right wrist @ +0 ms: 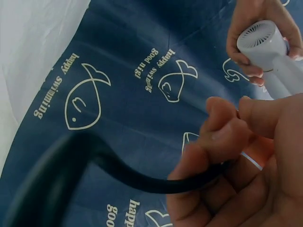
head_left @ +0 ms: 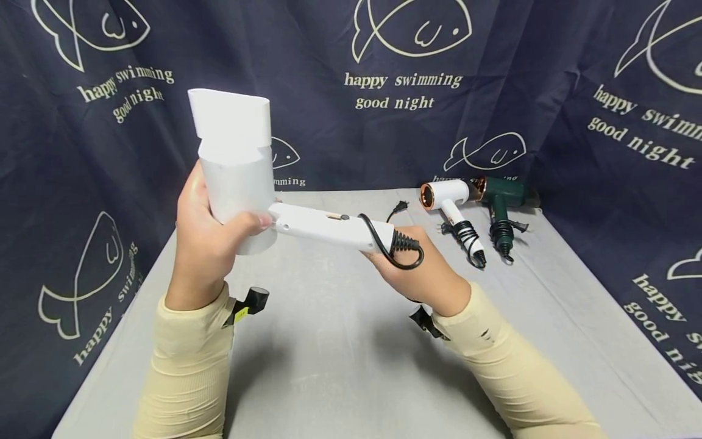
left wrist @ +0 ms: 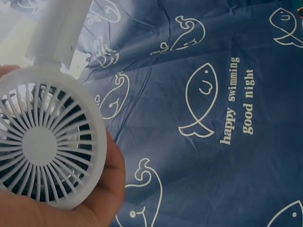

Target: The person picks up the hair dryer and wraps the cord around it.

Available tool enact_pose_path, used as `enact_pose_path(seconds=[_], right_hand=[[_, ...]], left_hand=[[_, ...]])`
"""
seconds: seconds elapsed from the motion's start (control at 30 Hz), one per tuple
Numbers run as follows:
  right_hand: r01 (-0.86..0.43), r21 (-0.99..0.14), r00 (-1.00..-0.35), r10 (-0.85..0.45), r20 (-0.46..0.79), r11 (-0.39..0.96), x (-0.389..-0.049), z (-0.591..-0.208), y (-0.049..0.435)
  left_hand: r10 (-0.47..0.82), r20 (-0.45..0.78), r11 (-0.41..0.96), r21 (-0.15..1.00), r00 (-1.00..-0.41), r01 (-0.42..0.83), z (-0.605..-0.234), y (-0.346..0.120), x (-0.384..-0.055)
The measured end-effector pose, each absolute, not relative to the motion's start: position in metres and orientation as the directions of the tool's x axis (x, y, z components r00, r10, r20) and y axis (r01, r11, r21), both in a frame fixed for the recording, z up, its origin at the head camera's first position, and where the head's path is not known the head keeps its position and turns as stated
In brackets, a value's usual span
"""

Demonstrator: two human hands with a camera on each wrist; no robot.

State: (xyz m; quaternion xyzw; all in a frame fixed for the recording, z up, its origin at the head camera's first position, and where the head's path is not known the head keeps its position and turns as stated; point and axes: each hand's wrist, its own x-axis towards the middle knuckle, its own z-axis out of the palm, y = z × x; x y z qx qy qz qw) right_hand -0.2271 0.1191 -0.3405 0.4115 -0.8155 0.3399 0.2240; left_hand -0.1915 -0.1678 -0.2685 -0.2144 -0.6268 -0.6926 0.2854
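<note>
A white hair dryer [head_left: 236,183] is held up over the table, its flat nozzle [head_left: 233,119] pointing upward and its handle [head_left: 334,227] reaching to the right. My left hand [head_left: 200,247] grips the barrel, thumb across the front near the handle joint. In the left wrist view, the round slatted intake grille [left wrist: 40,145] faces the camera, fingers wrapped about its rim. My right hand [head_left: 419,271] is behind the handle's cord end. The right wrist view shows its curled fingers around the black power cord [right wrist: 147,185]. A loop of that cord crosses the handle's end.
At the back right of the grey-white table [head_left: 318,366] lie a second white hair dryer [head_left: 450,195] with a copper-coloured rim and a dark green hair dryer [head_left: 500,195]. Cords are wound around both handles. A dark blue printed curtain [head_left: 318,36] encloses the back and sides.
</note>
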Motion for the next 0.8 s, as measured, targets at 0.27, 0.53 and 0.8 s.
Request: enact_pose_path(seconds=[0.27, 0.53, 0.8], right_hand=[[-0.819, -0.307, -0.558, -0.548, 0.623, 0.485, -0.221, -0.336, 0.111], [-0.836, -0.227, -0.519, -0.587, 0.621, 0.500, -0.215, -0.332, 0.108], [-0.825, -0.175, -0.518, -0.598, 0.611, 0.537, -0.204, -0.326, 0.109]], left_hand=[[-0.271, 0.624, -0.038, 0.754, -0.733, 0.656, -0.268, -0.164, -0.194], [-0.347, 0.620, 0.001, 0.750, -0.703, 0.661, -0.265, -0.161, -0.194], [-0.389, 0.633, 0.015, 0.731, -0.669, 0.682, -0.259, -0.153, -0.188]])
